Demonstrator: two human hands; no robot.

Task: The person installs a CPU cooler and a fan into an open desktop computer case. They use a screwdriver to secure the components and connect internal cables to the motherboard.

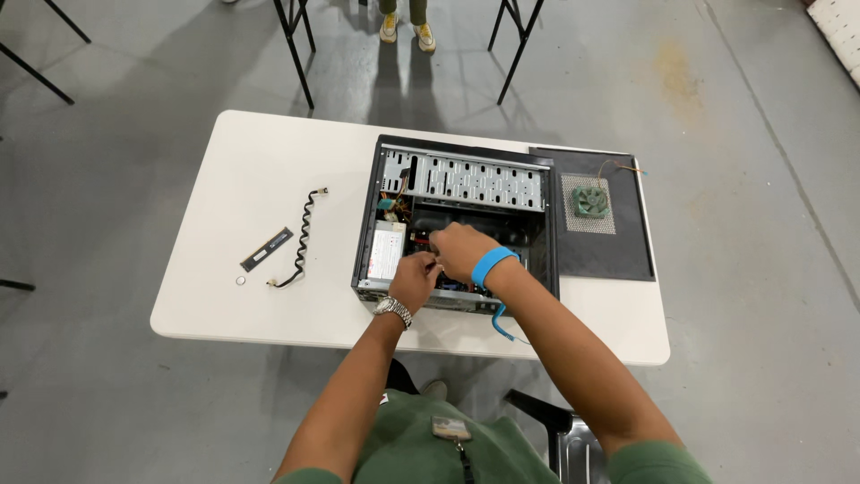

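An open black computer case (369,215) lies flat on a white table (251,170). Both my hands reach inside it near its front half. My left hand (414,276), with a metal watch on the wrist, has its fingers pinched together over the inner parts. My right hand (461,251), with a blue strap on the wrist, is curled beside it, fingertips touching the same spot. What the fingers hold is hidden by the hands. A silver drive cage (466,179) and a power supply (387,251) show inside the case.
The case's black side panel (618,242) lies to the right with a green fan (590,202) on its mesh. Left of the case are a memory stick (267,249), a black braided cable (303,242) and a small coin-like disc (240,280). Another person's feet (407,31) stand beyond the table.
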